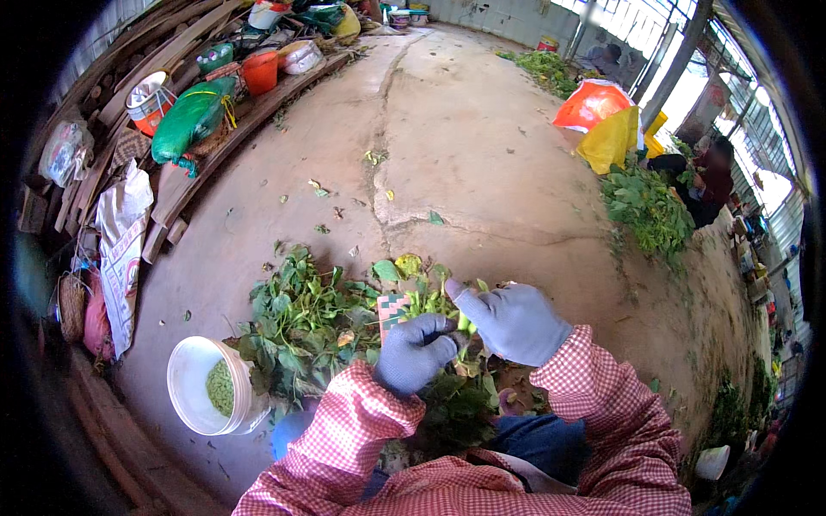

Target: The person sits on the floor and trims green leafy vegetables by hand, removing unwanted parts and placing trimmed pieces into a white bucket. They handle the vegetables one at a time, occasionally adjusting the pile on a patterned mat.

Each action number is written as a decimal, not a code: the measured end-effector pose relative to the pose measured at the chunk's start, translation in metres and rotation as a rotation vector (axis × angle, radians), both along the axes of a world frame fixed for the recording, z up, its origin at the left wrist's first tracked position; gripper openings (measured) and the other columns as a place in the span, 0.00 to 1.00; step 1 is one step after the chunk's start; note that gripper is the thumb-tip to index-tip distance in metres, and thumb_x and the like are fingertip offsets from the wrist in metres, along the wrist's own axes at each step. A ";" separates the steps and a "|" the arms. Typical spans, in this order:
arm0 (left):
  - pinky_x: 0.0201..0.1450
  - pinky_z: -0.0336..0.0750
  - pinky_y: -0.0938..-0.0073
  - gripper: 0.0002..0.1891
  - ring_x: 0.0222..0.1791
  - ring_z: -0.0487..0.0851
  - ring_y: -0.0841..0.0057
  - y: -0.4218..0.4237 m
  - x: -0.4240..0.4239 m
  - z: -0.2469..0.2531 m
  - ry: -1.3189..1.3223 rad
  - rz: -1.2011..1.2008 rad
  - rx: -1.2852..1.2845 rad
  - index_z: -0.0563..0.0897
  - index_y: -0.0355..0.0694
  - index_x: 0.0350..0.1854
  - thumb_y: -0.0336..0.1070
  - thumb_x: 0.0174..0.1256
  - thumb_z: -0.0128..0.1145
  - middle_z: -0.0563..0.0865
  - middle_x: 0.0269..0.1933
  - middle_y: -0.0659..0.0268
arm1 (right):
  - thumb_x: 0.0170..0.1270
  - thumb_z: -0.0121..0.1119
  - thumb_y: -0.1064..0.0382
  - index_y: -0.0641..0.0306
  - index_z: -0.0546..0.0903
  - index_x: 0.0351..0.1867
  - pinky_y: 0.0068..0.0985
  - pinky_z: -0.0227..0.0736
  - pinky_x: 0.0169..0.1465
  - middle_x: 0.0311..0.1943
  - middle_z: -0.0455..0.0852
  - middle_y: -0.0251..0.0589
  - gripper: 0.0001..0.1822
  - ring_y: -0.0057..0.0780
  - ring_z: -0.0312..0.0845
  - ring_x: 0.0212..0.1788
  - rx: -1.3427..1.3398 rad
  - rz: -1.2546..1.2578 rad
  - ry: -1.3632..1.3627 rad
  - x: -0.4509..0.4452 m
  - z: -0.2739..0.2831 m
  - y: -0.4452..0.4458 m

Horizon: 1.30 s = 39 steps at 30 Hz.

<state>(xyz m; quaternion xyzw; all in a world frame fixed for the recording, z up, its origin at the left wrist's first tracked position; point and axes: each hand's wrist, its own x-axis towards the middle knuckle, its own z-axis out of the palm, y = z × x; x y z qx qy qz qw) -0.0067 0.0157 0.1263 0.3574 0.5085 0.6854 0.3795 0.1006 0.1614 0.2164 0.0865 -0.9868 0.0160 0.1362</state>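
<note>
My left hand (416,353), in a grey knit glove, has its fingers closed around a bunch of green bean pods (464,322). Against those pods rests my right hand (520,324), gloved alike, one finger pointing up and left; whether it grips any is hidden. More pods (431,300) show just beyond, beside a red, green and white woven piece (390,311). A heap of leafy bean plants (303,322) spreads to the left, and leaves also lie below my hands. Left of the heap stands a white plastic bucket (187,387), tilted in view, with green shelled beans (220,389) inside.
Timber planks (193,171) at left carry a green sack (187,119) and an orange bucket (260,72). Cracked concrete floor (464,142) stretches ahead with scattered leaves. At right, a seated person (713,174) is by another plant heap (648,203) and a yellow sack (606,140).
</note>
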 end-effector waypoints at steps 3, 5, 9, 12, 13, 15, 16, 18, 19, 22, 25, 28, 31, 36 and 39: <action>0.36 0.74 0.79 0.08 0.31 0.77 0.84 0.002 -0.002 -0.009 0.012 0.053 0.001 0.82 0.31 0.39 0.26 0.58 0.61 0.82 0.30 0.66 | 0.49 0.59 0.68 0.71 0.60 0.67 0.32 0.74 0.29 0.26 0.79 0.42 0.40 0.38 0.77 0.24 -0.049 -0.011 0.069 -0.002 -0.015 -0.001; 0.35 0.74 0.80 0.08 0.31 0.76 0.84 0.004 -0.002 -0.003 0.011 0.057 0.048 0.82 0.31 0.40 0.26 0.58 0.60 0.82 0.31 0.66 | 0.48 0.59 0.68 0.71 0.60 0.67 0.33 0.74 0.29 0.27 0.80 0.43 0.40 0.39 0.78 0.24 -0.069 -0.024 0.105 0.000 -0.021 -0.003; 0.35 0.72 0.80 0.08 0.31 0.75 0.85 0.002 -0.007 0.000 0.128 -0.024 0.041 0.82 0.32 0.41 0.25 0.59 0.58 0.82 0.33 0.68 | 0.49 0.58 0.69 0.70 0.63 0.65 0.35 0.75 0.30 0.31 0.81 0.49 0.37 0.41 0.79 0.27 -0.171 -0.100 0.119 0.002 -0.024 -0.014; 0.35 0.71 0.80 0.08 0.31 0.74 0.85 0.002 -0.012 -0.005 0.119 -0.046 -0.093 0.83 0.34 0.41 0.25 0.60 0.57 0.81 0.33 0.70 | 0.51 0.57 0.70 0.68 0.70 0.60 0.34 0.75 0.31 0.32 0.81 0.52 0.30 0.44 0.80 0.28 -0.296 -0.209 0.194 0.001 -0.021 -0.025; 0.35 0.71 0.81 0.08 0.31 0.74 0.85 0.003 -0.014 0.004 0.054 -0.006 -0.120 0.83 0.34 0.41 0.25 0.60 0.56 0.81 0.33 0.71 | 0.52 0.58 0.70 0.68 0.73 0.57 0.34 0.75 0.31 0.31 0.81 0.53 0.26 0.44 0.80 0.28 -0.368 -0.255 0.269 0.002 -0.021 -0.027; 0.36 0.70 0.81 0.08 0.31 0.74 0.85 0.006 -0.013 0.013 -0.035 0.046 -0.158 0.83 0.35 0.40 0.25 0.61 0.55 0.80 0.32 0.72 | 0.53 0.58 0.70 0.67 0.78 0.50 0.32 0.75 0.31 0.30 0.81 0.53 0.19 0.45 0.80 0.29 -0.505 -0.346 0.417 0.008 -0.022 -0.030; 0.36 0.70 0.82 0.07 0.31 0.74 0.85 0.008 -0.011 0.014 -0.060 0.057 -0.168 0.83 0.35 0.40 0.25 0.61 0.55 0.80 0.31 0.72 | 0.56 0.61 0.68 0.66 0.82 0.41 0.26 0.72 0.28 0.28 0.82 0.45 0.11 0.35 0.80 0.26 -0.629 -0.323 0.499 0.009 -0.032 -0.027; 0.37 0.70 0.83 0.07 0.32 0.74 0.86 0.010 -0.006 0.009 -0.031 0.053 -0.132 0.82 0.35 0.38 0.23 0.60 0.53 0.80 0.32 0.73 | 0.58 0.62 0.67 0.68 0.82 0.40 0.22 0.70 0.26 0.26 0.81 0.39 0.10 0.27 0.77 0.24 -1.081 -0.496 0.249 0.013 -0.040 -0.027; 0.37 0.70 0.83 0.07 0.32 0.74 0.86 0.012 -0.002 0.006 -0.053 0.059 -0.125 0.82 0.35 0.38 0.23 0.60 0.53 0.80 0.32 0.73 | 0.58 0.62 0.66 0.68 0.82 0.40 0.21 0.68 0.26 0.25 0.80 0.37 0.10 0.23 0.76 0.24 -1.209 -0.518 0.200 0.015 -0.048 -0.026; 0.38 0.70 0.83 0.08 0.33 0.74 0.86 0.018 0.006 0.004 -0.061 0.089 -0.140 0.81 0.34 0.40 0.22 0.60 0.52 0.80 0.33 0.73 | 0.59 0.62 0.66 0.70 0.81 0.40 0.18 0.66 0.24 0.24 0.79 0.32 0.10 0.17 0.73 0.22 -1.544 -0.608 0.100 0.019 -0.062 -0.020; 0.40 0.71 0.84 0.08 0.35 0.75 0.86 0.021 0.006 0.002 -0.112 0.047 -0.106 0.79 0.32 0.41 0.21 0.60 0.51 0.81 0.34 0.71 | 0.58 0.62 0.69 0.72 0.81 0.42 0.19 0.67 0.24 0.25 0.80 0.34 0.11 0.17 0.73 0.22 -1.596 -0.615 0.133 0.018 -0.065 -0.014; 0.38 0.72 0.80 0.08 0.33 0.77 0.82 0.024 0.012 0.018 -0.027 0.335 -0.180 0.79 0.32 0.40 0.22 0.60 0.50 0.81 0.32 0.69 | 0.57 0.62 0.71 0.72 0.81 0.43 0.20 0.72 0.28 0.30 0.83 0.38 0.12 0.19 0.77 0.26 -1.429 -0.577 0.248 0.016 -0.063 -0.009; 0.33 0.73 0.74 0.06 0.29 0.77 0.74 0.016 0.002 -0.008 0.069 0.127 -0.158 0.79 0.36 0.36 0.25 0.56 0.53 0.79 0.28 0.66 | 0.57 0.62 0.72 0.72 0.80 0.44 0.21 0.76 0.33 0.34 0.85 0.42 0.13 0.22 0.79 0.29 -1.161 -0.526 0.372 0.013 -0.065 -0.008; 0.29 0.73 0.66 0.06 0.26 0.77 0.65 0.022 0.002 -0.026 -0.272 0.021 -0.327 0.80 0.42 0.26 0.30 0.42 0.59 0.78 0.27 0.63 | 0.54 0.61 0.76 0.72 0.77 0.49 0.26 0.77 0.45 0.39 0.86 0.50 0.18 0.29 0.83 0.46 -0.925 -0.455 0.274 0.014 -0.059 -0.029; 0.29 0.74 0.64 0.07 0.27 0.79 0.64 0.021 -0.002 -0.036 -0.041 -0.014 -0.293 0.81 0.43 0.26 0.29 0.40 0.60 0.79 0.28 0.63 | 0.51 0.64 0.70 0.69 0.77 0.46 0.28 0.76 0.38 0.35 0.83 0.49 0.18 0.40 0.83 0.36 -0.728 -0.359 0.327 0.011 -0.062 -0.029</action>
